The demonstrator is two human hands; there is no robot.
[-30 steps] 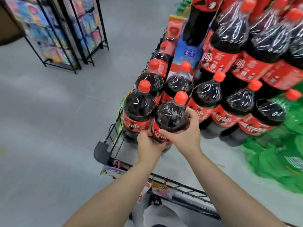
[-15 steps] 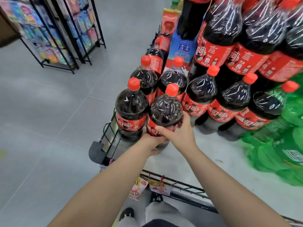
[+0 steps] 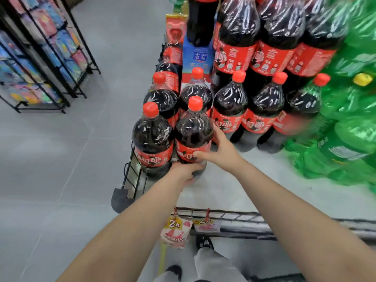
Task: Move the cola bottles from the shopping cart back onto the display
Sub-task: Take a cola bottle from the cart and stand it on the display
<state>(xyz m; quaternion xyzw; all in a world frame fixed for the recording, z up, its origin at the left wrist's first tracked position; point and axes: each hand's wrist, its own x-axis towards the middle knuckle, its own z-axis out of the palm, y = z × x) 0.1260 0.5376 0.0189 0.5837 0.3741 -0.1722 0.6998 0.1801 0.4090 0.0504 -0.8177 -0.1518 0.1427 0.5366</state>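
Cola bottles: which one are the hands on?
The front bottle, second from left: left hand grips it low, right hand its label. Others stand untouched.

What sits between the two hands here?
One cola bottle: the left hand holds its base, the right hand its label, in the head view.

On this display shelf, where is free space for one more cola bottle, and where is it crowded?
Free: the bare white shelf right of the held bottle, bordered by the back cola row, the green bottles and the front wire rail. Crowded: the left corner, where cola bottles stand shoulder to shoulder.
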